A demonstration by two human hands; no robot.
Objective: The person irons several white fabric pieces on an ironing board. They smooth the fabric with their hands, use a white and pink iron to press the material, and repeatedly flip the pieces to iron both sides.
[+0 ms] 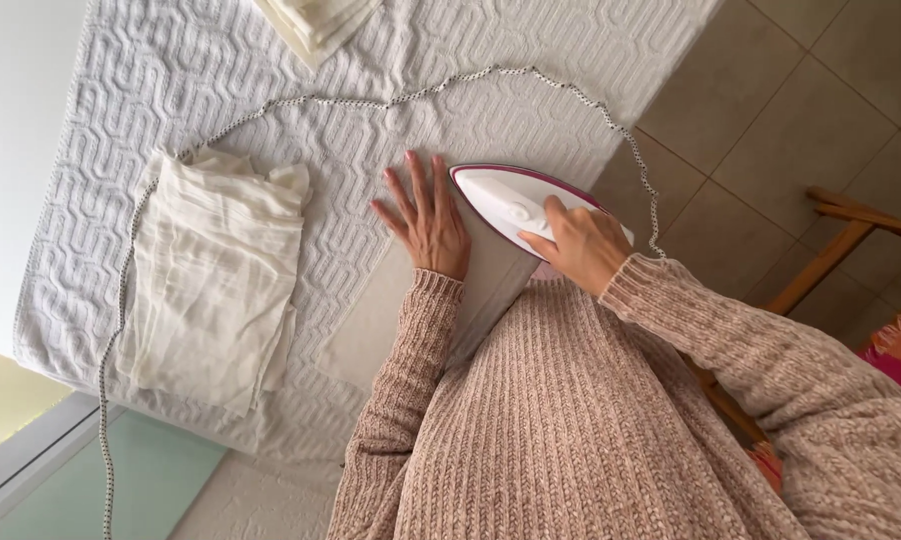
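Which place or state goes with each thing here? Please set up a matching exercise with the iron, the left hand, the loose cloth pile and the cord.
Things:
1. iron
2. left hand
3. cream cloth pile
4. speckled cord

Places or states:
A. lying crumpled at the left of the quilted cover
B. gripped by the right hand
C. arching across the cover above the hands
D. pressed flat, fingers spread, beside the iron's tip

Pairs: 1-B, 2-D, 3-A, 4-C

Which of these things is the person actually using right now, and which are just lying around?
In use: the white iron under the right hand; the flat cloth pressed by the left hand; the iron's cord; the quilted cover.

Lying about: crumpled cloth pile; folded cloths; wooden chair.
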